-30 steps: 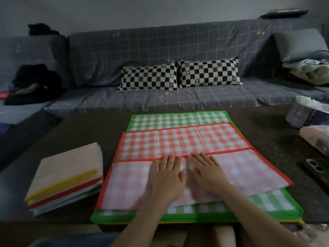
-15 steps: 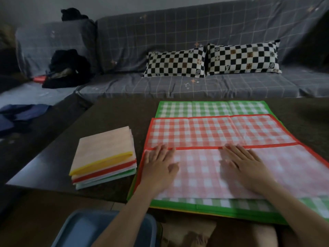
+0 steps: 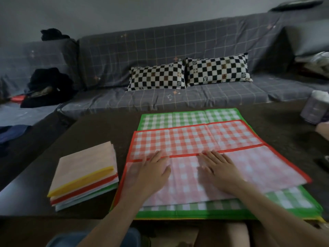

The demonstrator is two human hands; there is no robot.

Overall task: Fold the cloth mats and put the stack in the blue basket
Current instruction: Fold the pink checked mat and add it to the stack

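A: What sits furthest left on the dark worktop?

B: A stack of folded mats, with yellow, red and green edges showing down its near side. It lies just beside the open mats, probably so each newly folded one can go straight on top.

A: And next to that?

B: A red checked mat lying on a green checked mat, with a yellow edge peeking out beneath. The red mat's near part is turned over onto itself, pale underside up, so its first fold looks begun.

A: Where are the person's hands?

B: The left hand lies flat on the left portion of the folded flap, fingers straight and reaching the red border. The right hand lies flat nearer the middle, its fingers straight too. Neither grips anything; they seem to be pressing the flap down, likely to set the crease.

A: Is the blue basket visible?

B: Only a blue-grey rim at the bottom edge, below the worktop. It may be the basket, though that cannot be told for certain.
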